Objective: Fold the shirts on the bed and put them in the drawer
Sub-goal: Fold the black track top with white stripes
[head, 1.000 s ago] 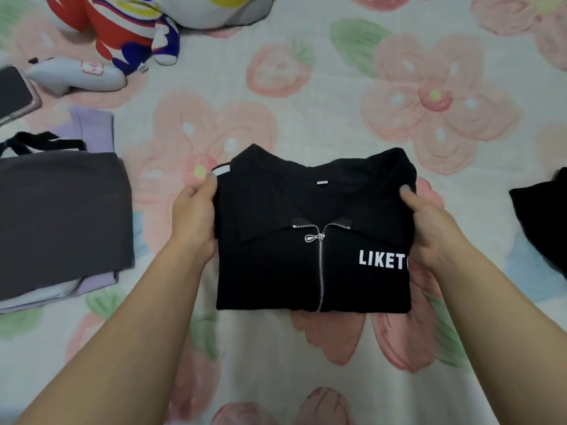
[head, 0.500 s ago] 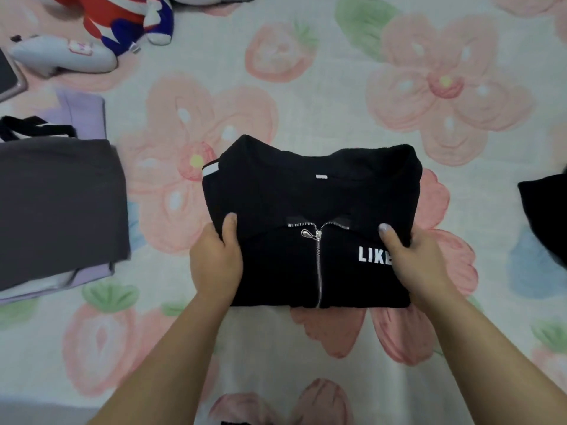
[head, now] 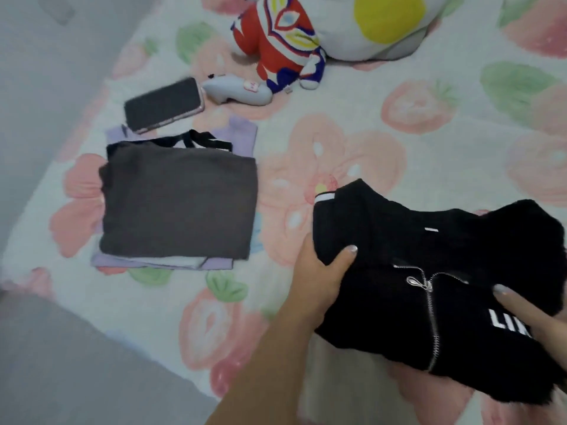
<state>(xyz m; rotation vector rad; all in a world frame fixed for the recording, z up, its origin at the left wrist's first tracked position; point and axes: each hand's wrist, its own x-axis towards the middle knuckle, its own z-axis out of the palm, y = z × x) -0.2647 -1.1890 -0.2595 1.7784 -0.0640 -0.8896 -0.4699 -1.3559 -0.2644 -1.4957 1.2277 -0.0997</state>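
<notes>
A folded black shirt with a silver zipper and white lettering is lifted a little off the bed at the lower right. My left hand grips its left edge, thumb on top. My right hand holds its right side, thumb over the lettering, mostly cut off by the frame. To the left lies a pile of folded shirts: a dark grey one on top, white and lilac ones underneath. No drawer is in view.
A phone lies behind the pile, partly on the lilac shirt. A small pale grey toy, a red and blue plush toy and a white pillow sit at the back. The bed's edge runs at the lower left.
Both hands have raised the black shirt off the floral sheet. The view has swung left, so the folded pile and the phone now show fully.
</notes>
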